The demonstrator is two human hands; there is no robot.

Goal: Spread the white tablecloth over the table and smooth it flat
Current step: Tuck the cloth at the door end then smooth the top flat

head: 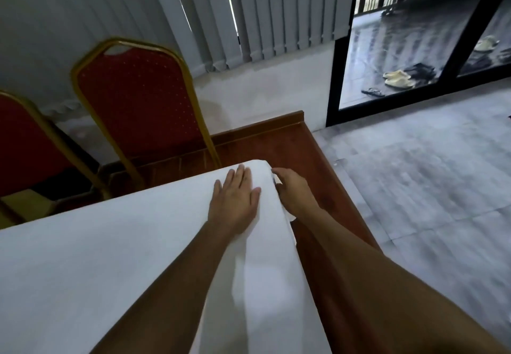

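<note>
Both forearms are cut off at the lower edge, and the white tablecloth [110,256] hides whatever it lies on, smooth but for a soft fold near its right side. The left hand [235,204] lies flat on it, fingers straight, by the rounded far corner. The right hand [294,191] curls over the cloth's edge there, gripping it, fingertips hidden. Beyond are a polished brown wooden surface [276,146], red padded gold-framed chairs [138,99], grey floor tiles [414,173], vertical blinds [276,7] and blurred sandals [398,78] behind glass.
</note>
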